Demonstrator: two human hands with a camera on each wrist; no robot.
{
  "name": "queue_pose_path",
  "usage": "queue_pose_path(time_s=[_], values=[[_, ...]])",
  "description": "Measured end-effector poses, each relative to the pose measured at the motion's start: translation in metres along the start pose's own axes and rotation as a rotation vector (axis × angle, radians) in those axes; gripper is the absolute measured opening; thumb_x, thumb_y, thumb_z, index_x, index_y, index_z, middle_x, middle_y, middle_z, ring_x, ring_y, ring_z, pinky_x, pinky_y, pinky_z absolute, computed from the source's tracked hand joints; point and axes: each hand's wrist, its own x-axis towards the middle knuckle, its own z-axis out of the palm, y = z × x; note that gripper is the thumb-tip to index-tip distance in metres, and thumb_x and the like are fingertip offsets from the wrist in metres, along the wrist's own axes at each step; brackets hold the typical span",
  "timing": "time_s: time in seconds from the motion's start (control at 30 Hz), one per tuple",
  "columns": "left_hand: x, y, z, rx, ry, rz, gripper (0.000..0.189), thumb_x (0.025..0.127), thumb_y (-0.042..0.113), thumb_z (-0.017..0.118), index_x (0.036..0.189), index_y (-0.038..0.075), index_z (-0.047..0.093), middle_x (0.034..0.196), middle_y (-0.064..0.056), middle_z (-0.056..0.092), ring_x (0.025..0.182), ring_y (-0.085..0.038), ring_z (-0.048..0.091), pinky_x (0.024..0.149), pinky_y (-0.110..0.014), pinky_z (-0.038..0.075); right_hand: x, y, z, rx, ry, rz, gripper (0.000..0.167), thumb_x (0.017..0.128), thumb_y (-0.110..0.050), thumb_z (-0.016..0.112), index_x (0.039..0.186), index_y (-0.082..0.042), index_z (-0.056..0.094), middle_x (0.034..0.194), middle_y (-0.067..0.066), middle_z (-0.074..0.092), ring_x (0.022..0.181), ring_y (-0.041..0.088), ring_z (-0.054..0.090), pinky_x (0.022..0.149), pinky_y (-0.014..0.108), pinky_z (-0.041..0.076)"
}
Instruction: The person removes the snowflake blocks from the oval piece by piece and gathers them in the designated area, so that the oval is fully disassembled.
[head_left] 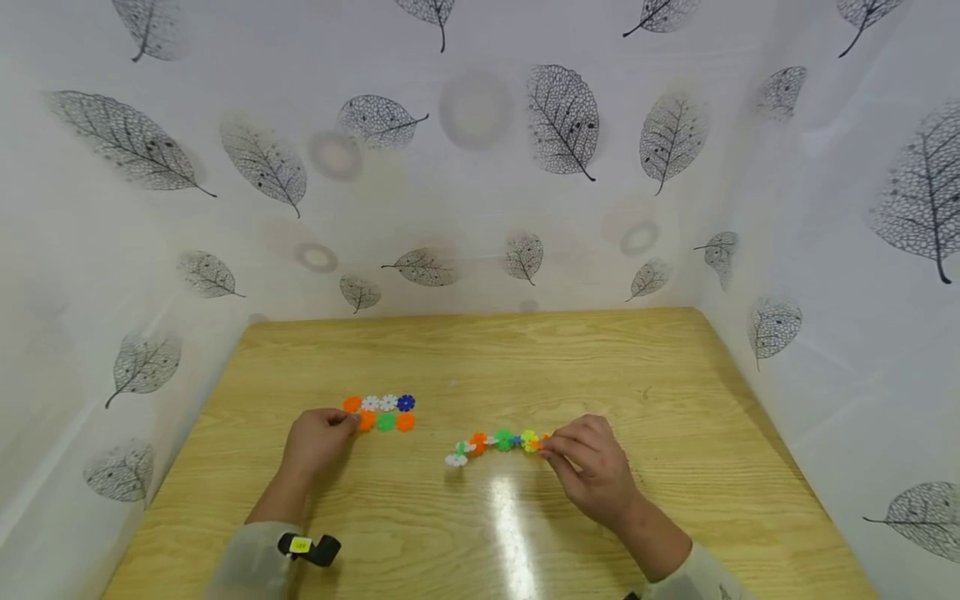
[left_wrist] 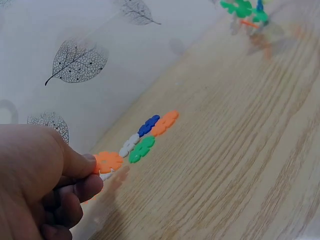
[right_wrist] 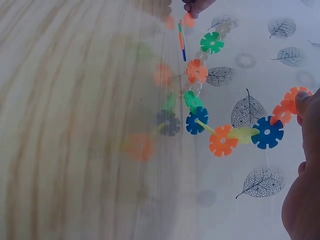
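Observation:
My left hand (head_left: pixel 318 442) pinches the edge of an orange notched plastic disc (left_wrist: pixel 108 162) between thumb and finger. Beside it, two short rows of flat discs lie on the table, among them a blue disc (head_left: pixel 406 403), a green disc (head_left: pixel 386 422) and white ones. My right hand (head_left: pixel 592 467) pinches the orange end (right_wrist: pixel 298 94) of a chain of interlocked discs (head_left: pixel 504 440). Orange, blue, yellow, green and white discs make up this chain. From the fingers it sags and runs left toward a white disc (head_left: pixel 456 460) at its far end.
A wood-grain table (head_left: pixel 585 358) lies under both hands. Pale sheeting (head_left: pixel 465 192) printed with dark leaves rises behind it and along both sides. Light glares off the tabletop between the forearms. A black strap device (head_left: pixel 309 548) sits on the left wrist.

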Motion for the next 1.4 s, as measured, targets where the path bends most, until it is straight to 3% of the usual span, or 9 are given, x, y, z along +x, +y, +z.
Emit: queue_pose_path(time_s=[0.27,0.93,1.07,1.2,1.4], values=[[0.009,-0.006,0.002,0.063,-0.022,-0.002,0.033,0.099,0.032,0.067,0.098,0.001,0.08,0.103,-0.017,0.076,0.097,-0.036,0.069,0.086,-0.053,0.054,0.001,-0.001,0.004,0.01,0.011,-0.012,0.025,0.101,-0.023,0.071,0.088,-0.003,0.078,0.085,0.003,0.073,0.078,0.02,0.059,0.08,0.034,0.043],[0.015,-0.01,0.003,0.115,0.021,-0.037,0.041,0.096,0.039,0.071,0.103,0.0,0.08,0.105,-0.017,0.076,0.096,-0.036,0.07,0.083,-0.052,0.055,0.006,0.004,0.012,0.003,0.011,-0.012,0.02,0.099,-0.021,0.073,0.089,-0.004,0.079,0.085,0.003,0.073,0.077,0.02,0.06,0.077,0.035,0.044],[0.014,-0.011,0.003,0.105,0.026,-0.034,0.043,0.096,0.039,0.07,0.106,-0.002,0.079,0.107,-0.02,0.076,0.099,-0.039,0.07,0.086,-0.054,0.055,0.009,0.009,0.016,-0.003,0.003,0.004,0.015,0.097,-0.018,0.076,0.091,-0.004,0.079,0.087,0.003,0.073,0.078,0.021,0.061,0.078,0.037,0.045],[0.011,-0.008,0.005,0.063,0.059,-0.023,0.04,0.098,0.037,0.069,0.106,0.0,0.079,0.105,-0.017,0.076,0.096,-0.034,0.069,0.083,-0.05,0.055,0.011,0.015,0.02,0.001,-0.013,0.025,0.013,0.096,-0.018,0.077,0.093,-0.006,0.079,0.088,0.002,0.073,0.079,0.022,0.061,0.077,0.039,0.045],[0.004,0.017,0.014,-0.075,0.128,0.072,0.032,0.098,0.034,0.072,0.105,0.004,0.078,0.095,-0.009,0.074,0.085,-0.024,0.064,0.072,-0.035,0.053,0.017,0.026,0.025,0.022,-0.015,0.043,0.01,0.094,-0.015,0.078,0.095,-0.005,0.079,0.088,0.002,0.073,0.078,0.022,0.061,0.075,0.039,0.045]])
